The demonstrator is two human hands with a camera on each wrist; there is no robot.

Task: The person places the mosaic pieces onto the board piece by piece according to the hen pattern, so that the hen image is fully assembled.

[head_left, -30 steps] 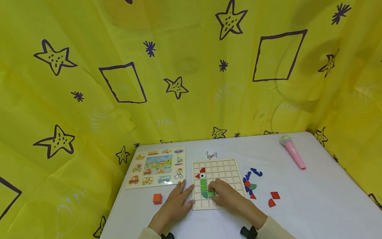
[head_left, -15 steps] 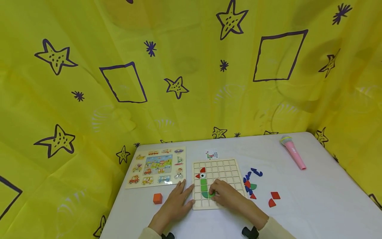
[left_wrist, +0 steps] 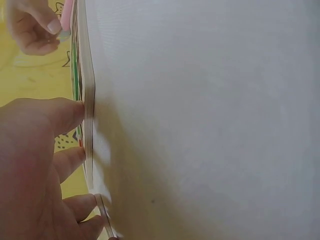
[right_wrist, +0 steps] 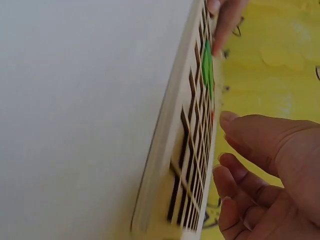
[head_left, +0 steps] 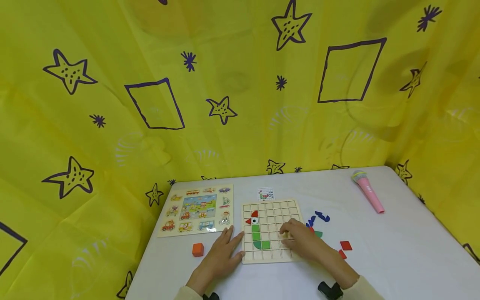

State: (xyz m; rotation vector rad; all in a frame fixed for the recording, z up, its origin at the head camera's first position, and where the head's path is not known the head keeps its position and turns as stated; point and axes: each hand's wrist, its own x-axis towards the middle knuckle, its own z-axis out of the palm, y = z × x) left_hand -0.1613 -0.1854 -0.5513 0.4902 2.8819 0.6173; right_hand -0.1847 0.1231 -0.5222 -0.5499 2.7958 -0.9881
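Observation:
In the head view a wooden grid board [head_left: 277, 212] lies on the white table. Along its left side runs a column of set pieces: a red quarter-round [head_left: 255, 213], a red triangle [head_left: 248, 221], an eye tile [head_left: 255, 221], green squares [head_left: 256, 236] and a green rounded piece [head_left: 257, 245], with a green square [head_left: 266, 245] beside it. My left hand [head_left: 221, 252] rests flat, its thumb and fingers touching the board's left edge, as the left wrist view confirms. Over the board's right part hovers my right hand [head_left: 305, 241], fingers loosely bent, nothing visible between thumb and fingertips.
Loose blue pieces [head_left: 326, 217], a green piece [head_left: 318, 234] and a red piece [head_left: 346, 245] lie right of the board. A picture card [head_left: 266, 193] sits behind it. Left are a vehicle puzzle [head_left: 229, 191] and an orange cube [head_left: 198, 249]; a pink microphone [head_left: 369, 196] lies far right.
My right hand has let go of the green square beside the green rounded piece and moved right across the board, partly covering the loose pieces. The left hand has stayed put.

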